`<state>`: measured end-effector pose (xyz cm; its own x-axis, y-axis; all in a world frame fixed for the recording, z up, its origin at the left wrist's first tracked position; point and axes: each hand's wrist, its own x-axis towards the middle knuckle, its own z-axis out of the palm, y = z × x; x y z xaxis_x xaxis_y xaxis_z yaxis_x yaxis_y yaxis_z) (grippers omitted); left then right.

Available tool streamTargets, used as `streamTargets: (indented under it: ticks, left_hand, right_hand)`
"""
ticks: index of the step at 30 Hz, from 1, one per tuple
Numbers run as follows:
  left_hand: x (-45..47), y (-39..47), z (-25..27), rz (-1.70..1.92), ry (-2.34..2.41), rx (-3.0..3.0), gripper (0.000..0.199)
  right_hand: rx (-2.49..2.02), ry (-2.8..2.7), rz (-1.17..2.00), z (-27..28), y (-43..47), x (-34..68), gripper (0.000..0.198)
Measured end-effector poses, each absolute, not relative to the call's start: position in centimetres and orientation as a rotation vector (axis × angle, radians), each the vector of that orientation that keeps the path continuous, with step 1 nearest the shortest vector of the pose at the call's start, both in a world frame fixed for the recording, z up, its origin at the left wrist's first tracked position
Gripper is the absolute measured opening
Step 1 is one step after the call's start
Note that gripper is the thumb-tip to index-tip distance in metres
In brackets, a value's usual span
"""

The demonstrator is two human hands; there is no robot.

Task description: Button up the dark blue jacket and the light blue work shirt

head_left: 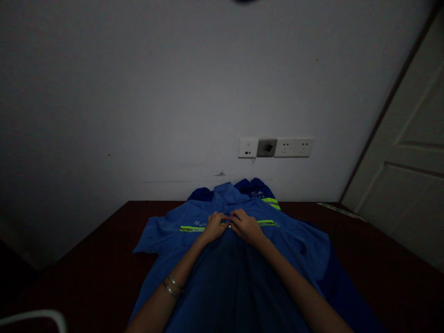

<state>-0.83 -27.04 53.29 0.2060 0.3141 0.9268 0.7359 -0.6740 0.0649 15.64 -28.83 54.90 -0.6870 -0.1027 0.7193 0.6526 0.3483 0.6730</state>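
A blue work jacket [176, 245] with yellow-green reflective strips lies spread on a dark red-brown table, its collar toward the wall. At the middle of its chest, my left hand [215, 225] pinches the front edge of the cloth. Close against it, my right hand [244, 225] grips the same front edge from the other side, fingertips nearly meeting the left ones. A small shiny snap button [229, 226] shows between the hands. What the fingertips cover cannot be made out.
Behind the table stands a pale wall [156, 92] with a row of sockets [293, 147]. Darker blue clothing [255, 187] shows behind the collar. A thin strip [342, 211] lies at the table's back right, near a white door [409, 175]. A white curved bar [34, 314] is at lower left.
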Motion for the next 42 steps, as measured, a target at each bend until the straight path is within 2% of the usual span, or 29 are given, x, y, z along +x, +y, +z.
streamTargets:
  ticks: [15, 26, 32, 42]
  left_hand:
    - [-1.4, -27.2, 53.7, -1.469, -0.921, -2.148, 0.021]
    - [-1.6, -26.7, 53.5, -1.628, -0.781, -2.209, 0.019]
    - [-1.2, -26.7, 53.4, -1.682, -0.786, -2.161, 0.018]
    - [-0.8, -26.9, 53.2, -1.573, -0.871, -2.023, 0.016]
  right_hand:
    - [-0.447, -1.914, -1.398, 54.7, -28.8, 15.6, 0.014]
    - [-0.361, -1.909, -1.155, 54.4, -28.4, 15.7, 0.013]
    - [-0.385, -1.905, -1.229, 54.3, -28.1, 15.7, 0.014]
    - [-0.425, -1.853, -1.42, 54.7, -28.9, 15.3, 0.013]
